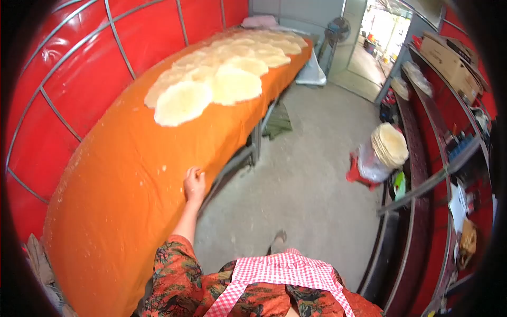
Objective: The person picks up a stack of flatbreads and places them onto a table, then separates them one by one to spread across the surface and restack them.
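Note:
My left hand (194,183) is over the near edge of the long table covered in orange cloth (121,174). Its fingers are curled in, and whatever they hold, if anything, is too small to make out. Farther along the table lie many thin, pale round flatbreads (183,103), overlapping toward the far end. The closest flatbreads lie beyond my fingers, apart from them. My right hand is out of view.
On the right, a stack of flatbreads (390,146) stands in a clear plastic bag on a red stool (355,168). Shelves with a cardboard box (446,55) line the right wall. A fan (337,30) stands near the open doorway (383,39). Grey floor (317,158) runs between table and shelves.

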`<state>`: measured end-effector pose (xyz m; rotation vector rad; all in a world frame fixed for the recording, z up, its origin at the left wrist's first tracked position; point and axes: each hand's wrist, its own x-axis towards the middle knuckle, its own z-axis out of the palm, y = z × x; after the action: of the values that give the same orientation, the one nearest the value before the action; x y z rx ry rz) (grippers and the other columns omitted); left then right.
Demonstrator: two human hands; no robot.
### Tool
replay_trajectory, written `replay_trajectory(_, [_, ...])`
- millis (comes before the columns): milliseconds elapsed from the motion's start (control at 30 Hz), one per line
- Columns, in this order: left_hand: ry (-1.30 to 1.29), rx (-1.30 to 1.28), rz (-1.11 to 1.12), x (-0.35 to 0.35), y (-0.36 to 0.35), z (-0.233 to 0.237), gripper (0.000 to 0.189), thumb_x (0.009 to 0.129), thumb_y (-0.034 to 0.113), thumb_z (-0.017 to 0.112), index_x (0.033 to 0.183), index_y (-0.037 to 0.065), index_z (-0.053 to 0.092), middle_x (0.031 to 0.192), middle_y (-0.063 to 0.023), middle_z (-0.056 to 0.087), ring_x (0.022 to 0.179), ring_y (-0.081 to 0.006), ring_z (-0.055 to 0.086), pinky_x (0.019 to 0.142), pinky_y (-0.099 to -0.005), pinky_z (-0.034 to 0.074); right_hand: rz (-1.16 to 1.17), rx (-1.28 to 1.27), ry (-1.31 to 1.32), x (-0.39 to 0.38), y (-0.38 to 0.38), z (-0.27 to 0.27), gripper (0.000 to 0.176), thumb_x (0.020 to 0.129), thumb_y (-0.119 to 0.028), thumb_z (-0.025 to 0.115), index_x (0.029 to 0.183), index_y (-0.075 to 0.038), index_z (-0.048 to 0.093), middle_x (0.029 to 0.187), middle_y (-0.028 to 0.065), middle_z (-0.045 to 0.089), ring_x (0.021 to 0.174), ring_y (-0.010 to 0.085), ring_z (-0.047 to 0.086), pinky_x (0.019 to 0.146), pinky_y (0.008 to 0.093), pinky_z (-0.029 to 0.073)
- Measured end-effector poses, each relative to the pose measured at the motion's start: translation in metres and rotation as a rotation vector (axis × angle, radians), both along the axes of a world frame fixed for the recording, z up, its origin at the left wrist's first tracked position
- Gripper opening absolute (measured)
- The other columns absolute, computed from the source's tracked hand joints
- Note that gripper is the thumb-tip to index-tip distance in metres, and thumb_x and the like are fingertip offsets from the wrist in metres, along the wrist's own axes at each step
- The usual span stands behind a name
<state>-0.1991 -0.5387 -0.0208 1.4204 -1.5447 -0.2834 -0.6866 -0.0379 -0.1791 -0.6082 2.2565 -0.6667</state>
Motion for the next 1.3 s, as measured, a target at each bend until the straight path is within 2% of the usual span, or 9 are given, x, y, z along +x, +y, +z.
replay_trajectory(133, [-0.426, 0.052, 0.356, 0.035, -0.063, -0.031, 0.023, 0.079, 0.020, 0.067, 0.091, 0.002, 0.057, 0.095, -0.0148, 0.056, 0.093, -0.0345, 0.052, 0.084, -0.0423, 0.043, 0.271, -0.113, 0.032, -0.090, -0.214, -0.083, 0.020, 0.080, -0.015, 0.060, 0.070, 0.002, 0.060, 0.056, 0.0107, 0.059, 0.048, 0.0167, 0.055, 0.046, 0.0349, 0.043])
replay_trajectory(233, [-0.528, 0.070, 0.383, 0.016, -0.063, -0.016, 0.027, 0.077, 0.022, 0.068, 0.090, 0.003, 0.055, 0.091, -0.0151, 0.052, 0.092, -0.0355, 0.050, 0.082, -0.0437, 0.043, 0.574, -0.424, 0.053, -0.052, -0.449, -0.030, 0.026, 0.088, -0.023, 0.061, 0.083, 0.002, 0.061, 0.066, 0.0089, 0.062, 0.061, 0.0143, 0.057, 0.057, 0.0313, 0.047])
replay_trajectory(300, [-0.552, 0.095, 0.372, 0.018, -0.062, -0.012, 0.031, 0.076, 0.025, 0.069, 0.091, 0.002, 0.055, 0.091, -0.0159, 0.052, 0.091, -0.0360, 0.050, 0.083, -0.0432, 0.043, 0.804, -0.497, 0.094, 0.035, -0.572, 0.100, 0.021, 0.087, -0.017, 0.063, 0.094, 0.003, 0.061, 0.077, 0.0112, 0.065, 0.069, 0.0152, 0.059, 0.064, 0.0323, 0.049])
replay_trajectory(367, [-0.534, 0.191, 0.357, 0.012, -0.064, 0.005, 0.033, 0.075, 0.026, 0.069, 0.092, 0.001, 0.055, 0.094, -0.0165, 0.053, 0.093, -0.0366, 0.050, 0.084, -0.0438, 0.044, 1.026, -0.740, 0.083, 0.111, -0.668, 0.168, 0.018, 0.085, -0.018, 0.062, 0.094, -0.003, 0.060, 0.083, 0.0162, 0.064, 0.079, 0.0349, 0.062, 0.067, 0.0412, 0.049])
replay_trajectory(467, [-0.559, 0.142, 0.387, 0.019, -0.066, -0.015, 0.036, 0.075, 0.028, 0.070, 0.094, 0.001, 0.056, 0.099, -0.0170, 0.055, 0.096, -0.0371, 0.052, 0.084, -0.0456, 0.045, 1.325, -0.980, 0.264, 0.211, -0.779, 0.202, 0.017, 0.080, -0.012, 0.060, 0.095, -0.004, 0.060, 0.090, 0.0144, 0.062, 0.087, 0.0343, 0.060, 0.074, 0.0416, 0.048])
replay_trajectory(667, [-0.552, 0.139, 0.462, 0.020, -0.070, -0.024, 0.038, 0.071, 0.027, 0.072, 0.095, 0.003, 0.055, 0.102, -0.0173, 0.055, 0.094, -0.0387, 0.053, 0.081, -0.0495, 0.045, 1.688, -1.226, 0.926, 0.350, -0.929, 0.176, 0.036, 0.083, -0.015, 0.053, 0.119, -0.009, 0.056, 0.132, 0.0149, 0.049, 0.126, 0.0303, 0.043, 0.102, 0.0539, 0.031])
replay_trajectory(867, [-0.538, 0.268, 0.449, 0.018, -0.082, -0.018, 0.037, 0.069, 0.026, 0.071, 0.090, 0.003, 0.052, 0.097, -0.0198, 0.053, 0.092, -0.0413, 0.051, 0.081, -0.0523, 0.042, 1.973, -1.157, 0.956, 0.370, -0.992, 0.181, 0.039, 0.089, -0.018, 0.047, 0.127, -0.009, 0.049, 0.131, 0.0139, 0.049, 0.126, 0.0277, 0.042, 0.099, 0.0533, 0.035])
replay_trajectory(1033, [-0.566, 0.332, 0.511, 0.014, -0.094, -0.012, 0.032, 0.072, 0.025, 0.067, 0.085, 0.001, 0.050, 0.091, -0.0200, 0.051, 0.087, -0.0418, 0.049, 0.080, -0.0511, 0.040, 1.983, -0.848, 0.185, 0.409, -1.025, 0.274, 0.026, 0.086, -0.021, 0.053, 0.105, -0.005, 0.060, 0.105, 0.0123, 0.060, 0.102, 0.0227, 0.054, 0.089, 0.0440, 0.042])
replay_trajectory(1300, [0.947, -0.022, 0.682, -0.102, -0.230, 0.019, 0.012, 0.091, 0.009, 0.057, 0.103, 0.006, 0.054, 0.086, -0.0010, 0.056, 0.075, -0.0118, 0.051, 0.068, -0.0285, 0.045, 1.560, -0.731, -0.415, 0.335, -1.132, 0.484, 0.018, 0.079, -0.006, 0.067, 0.095, 0.001, 0.067, 0.083, 0.0099, 0.068, 0.076, 0.0183, 0.064, 0.069, 0.0329, 0.053])
